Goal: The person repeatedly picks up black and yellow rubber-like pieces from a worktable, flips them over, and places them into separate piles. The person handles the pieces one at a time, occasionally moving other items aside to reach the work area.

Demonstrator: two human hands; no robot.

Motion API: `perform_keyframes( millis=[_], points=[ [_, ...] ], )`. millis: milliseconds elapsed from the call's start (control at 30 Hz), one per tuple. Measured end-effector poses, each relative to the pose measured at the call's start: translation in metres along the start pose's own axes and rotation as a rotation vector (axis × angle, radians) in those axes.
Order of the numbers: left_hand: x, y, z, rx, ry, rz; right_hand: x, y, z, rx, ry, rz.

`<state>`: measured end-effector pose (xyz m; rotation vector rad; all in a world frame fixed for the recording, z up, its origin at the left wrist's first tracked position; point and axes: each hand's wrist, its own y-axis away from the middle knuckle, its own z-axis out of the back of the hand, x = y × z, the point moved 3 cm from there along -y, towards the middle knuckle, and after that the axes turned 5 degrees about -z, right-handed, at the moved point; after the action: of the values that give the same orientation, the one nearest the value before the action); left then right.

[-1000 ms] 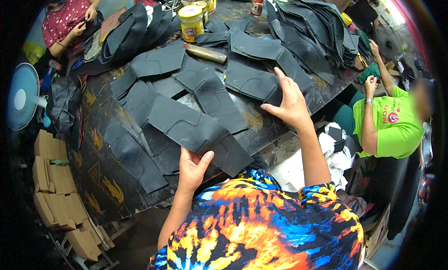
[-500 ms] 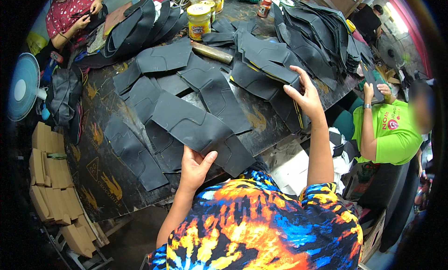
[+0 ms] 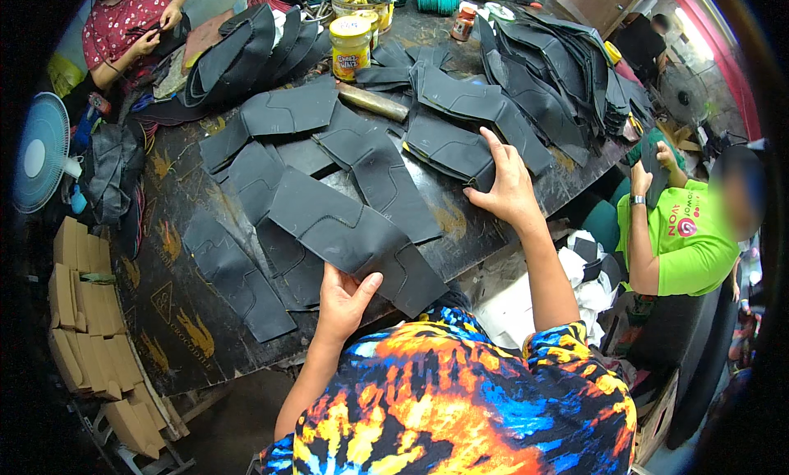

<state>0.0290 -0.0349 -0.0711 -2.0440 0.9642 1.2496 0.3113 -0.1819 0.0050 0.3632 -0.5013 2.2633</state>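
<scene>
My left hand (image 3: 343, 301) is closed on the near edge of a black stitched leather-like panel (image 3: 333, 216), thumb on top and fingers beneath. That panel lies tilted over other black panels on the dark table. My right hand (image 3: 511, 186) is open, thumb and fingers apart, around the near end of a small stack of black panels (image 3: 448, 144); whether it touches them I cannot tell. Another bent panel (image 3: 468, 97) lies across the back of that stack. More loose panels, one at the left (image 3: 234, 269) and one in the middle (image 3: 386, 175), are spread about my left hand.
A yellow-lidded jar (image 3: 351, 48) and a brass-coloured bar (image 3: 372, 102) stand and lie behind the panels. Large stacks of black pieces (image 3: 559, 68) flank them. A co-worker in a green shirt (image 3: 690, 245) sits at the right, another person at the far left. A fan (image 3: 43, 153) is at left.
My right hand has moved left and down, and the panels by it have shifted, with the one hanging at the table edge no longer there. My left hand barely moves.
</scene>
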Motion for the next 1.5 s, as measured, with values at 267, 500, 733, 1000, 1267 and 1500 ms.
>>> perform_keyframes(
  millis=[267,500,733,1000,1267,1500],
  points=[
    [-0.005,-0.002,-0.003,-0.006,-0.019,-0.039,0.011,0.008,-0.012,0.136,0.020,0.031],
    [-0.025,-0.006,-0.016,0.032,-0.026,0.083,0.037,0.016,0.015,-0.066,-0.073,0.219],
    [-0.032,-0.028,-0.057,0.213,-0.150,-0.091,0.111,0.038,0.026,0.329,-0.501,0.422],
    [-0.050,-0.035,-0.058,0.431,-0.004,0.114,0.114,0.026,0.041,0.327,-0.400,0.432],
    [-0.096,-0.039,0.019,-0.122,-0.343,-0.361,0.011,-0.067,0.106,-0.148,-0.251,0.327],
    [-0.132,-0.011,0.174,-0.685,-0.677,-0.490,-0.062,-0.124,0.033,0.110,-0.108,0.232]
  ],
)
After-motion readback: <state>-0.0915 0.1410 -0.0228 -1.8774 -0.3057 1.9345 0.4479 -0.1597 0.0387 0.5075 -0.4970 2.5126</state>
